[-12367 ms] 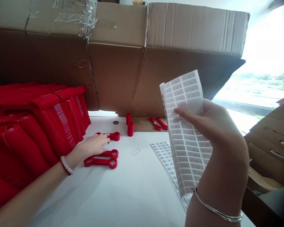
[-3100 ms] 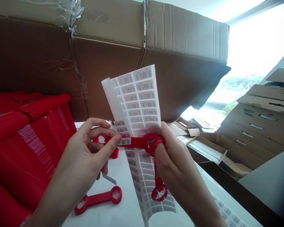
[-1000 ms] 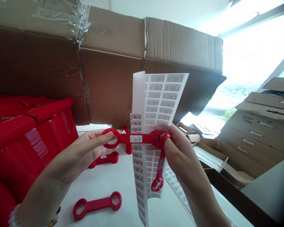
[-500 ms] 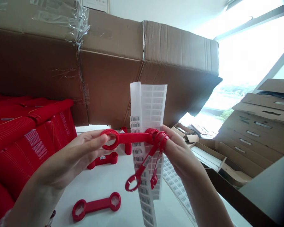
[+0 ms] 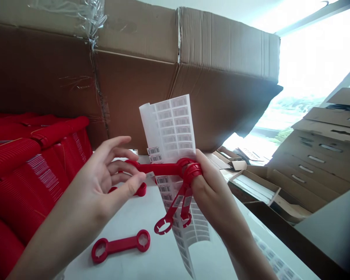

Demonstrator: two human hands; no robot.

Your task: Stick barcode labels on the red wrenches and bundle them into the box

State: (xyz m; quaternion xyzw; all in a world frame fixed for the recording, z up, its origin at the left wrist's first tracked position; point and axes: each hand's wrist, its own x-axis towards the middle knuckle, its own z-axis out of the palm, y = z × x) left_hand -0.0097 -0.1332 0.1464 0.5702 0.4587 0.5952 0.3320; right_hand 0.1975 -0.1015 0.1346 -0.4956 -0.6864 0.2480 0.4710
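Note:
My right hand is closed around a label sheet and several red plastic double-ring pieces. One double-ring piece points left across the sheet, while others hang from rings at my fingers. Small labels show on the hanging pieces. My left hand is at the far ring, thumb and a finger pinching a small white barcode label beside the bar. Its other fingers are spread. Another red double-ring piece lies below on the white table; one more is partly hidden behind my left hand.
Stacks of red pieces with barcode labels stand at the left. A large cardboard box spans the back. Stacked cartons and an open carton are at the right. Another label sheet lies at the lower right.
My left hand has shifted from gripping the ring to pinching a small label by the bar. The label sheet has tilted left, and the hanging pieces have swung closer together.

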